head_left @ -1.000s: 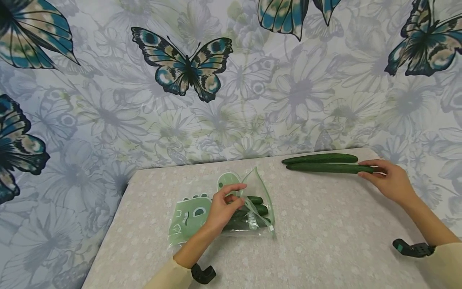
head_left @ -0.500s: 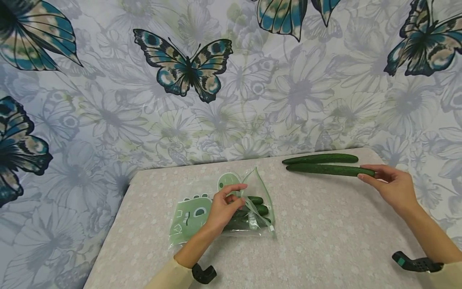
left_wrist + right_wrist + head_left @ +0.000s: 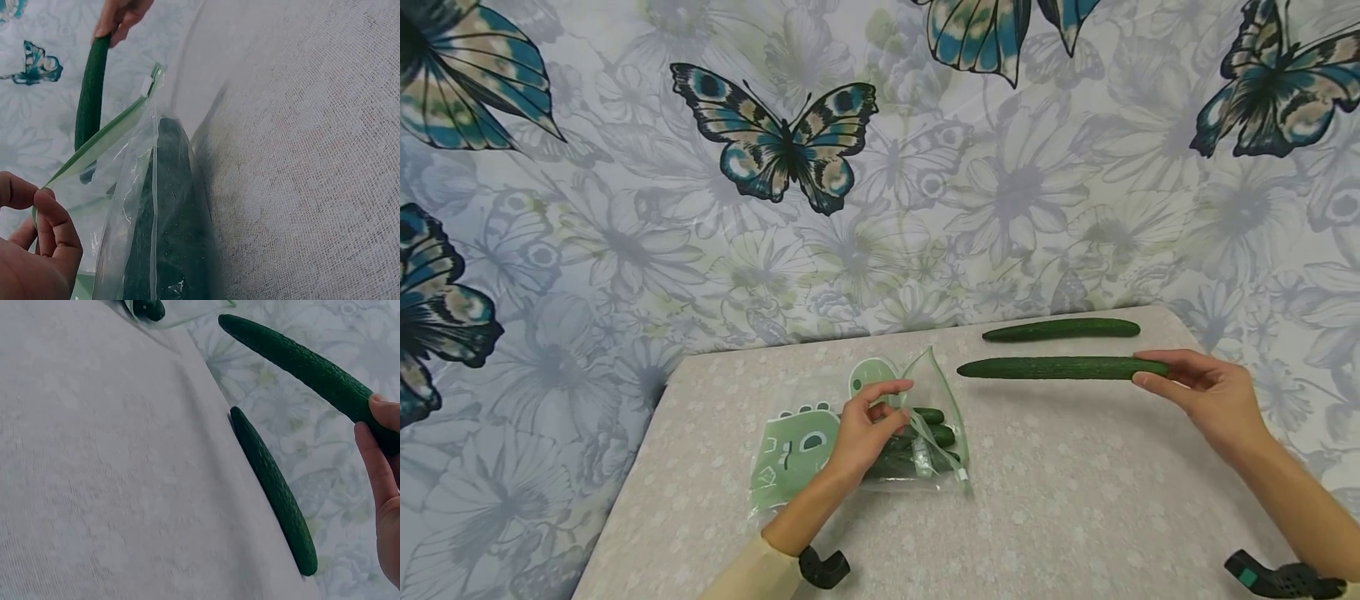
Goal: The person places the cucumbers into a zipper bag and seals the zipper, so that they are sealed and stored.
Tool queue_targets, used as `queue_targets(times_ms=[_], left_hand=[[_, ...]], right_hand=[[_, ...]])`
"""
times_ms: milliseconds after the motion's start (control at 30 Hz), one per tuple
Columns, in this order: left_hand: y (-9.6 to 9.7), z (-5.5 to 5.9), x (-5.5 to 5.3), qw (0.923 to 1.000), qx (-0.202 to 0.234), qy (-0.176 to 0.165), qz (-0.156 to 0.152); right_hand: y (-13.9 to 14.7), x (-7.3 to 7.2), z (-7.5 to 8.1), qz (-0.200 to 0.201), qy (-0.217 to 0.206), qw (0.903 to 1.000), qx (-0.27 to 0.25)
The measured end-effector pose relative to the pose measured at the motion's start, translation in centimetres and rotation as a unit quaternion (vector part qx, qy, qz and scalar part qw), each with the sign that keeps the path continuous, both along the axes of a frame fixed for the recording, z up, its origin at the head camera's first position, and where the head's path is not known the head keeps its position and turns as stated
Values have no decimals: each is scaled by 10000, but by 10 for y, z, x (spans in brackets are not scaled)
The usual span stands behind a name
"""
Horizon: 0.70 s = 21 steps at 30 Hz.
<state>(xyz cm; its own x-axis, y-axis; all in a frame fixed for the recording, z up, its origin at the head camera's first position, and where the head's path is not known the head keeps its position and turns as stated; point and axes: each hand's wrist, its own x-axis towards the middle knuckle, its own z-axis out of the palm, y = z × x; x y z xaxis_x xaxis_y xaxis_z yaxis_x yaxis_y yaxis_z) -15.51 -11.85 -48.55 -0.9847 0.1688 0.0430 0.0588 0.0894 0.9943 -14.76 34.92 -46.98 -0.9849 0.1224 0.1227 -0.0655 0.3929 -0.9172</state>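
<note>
My right hand (image 3: 1206, 387) pinches one end of a long green cucumber (image 3: 1045, 367), held level above the table with its free end pointing at the bag. In the right wrist view this cucumber (image 3: 294, 359) hangs over the cloth, thumb and fingers at its near end. My left hand (image 3: 868, 429) pinches the green-edged mouth of a clear zip bag (image 3: 797, 454) printed with a green cartoon creature. The mouth gapes toward the right. Several cucumbers (image 3: 942, 435) lie inside, partly hidden by my left hand. The left wrist view shows the bag's white slider (image 3: 147, 85) on its green zip.
Another cucumber (image 3: 1063, 330) lies along the table's back edge, behind the held one. A pale patterned cloth covers the table (image 3: 1060, 500). Behind it rises a wall covering (image 3: 910, 208) with flowers and butterflies.
My right hand has lifted the front cucumber off the table and brought it forward and slightly left, apart from the one behind. My left hand stays on the bag's mouth.
</note>
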Motion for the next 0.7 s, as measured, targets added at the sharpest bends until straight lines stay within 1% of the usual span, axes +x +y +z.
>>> queue_targets(times_ms=[133,267,400,500,700], left_hand=[[2,2,0,10000,15,-18,14],[3,4,0,10000,79,-14,-31],[4,5,0,9998,181,66,-80],[5,4,-1,9996,220,162,-98],[7,4,-2,9993,231,257,-163]], right_hand=[[-13,1,5,282,158,9994,-84],[-28,-2,4,488,198,9985,-175],[-48,-8,-3,721,229,9969,-237],[-66,-14,-10,844,269,9953,-381],[-104,-25,-25,980,257,9927,-651]])
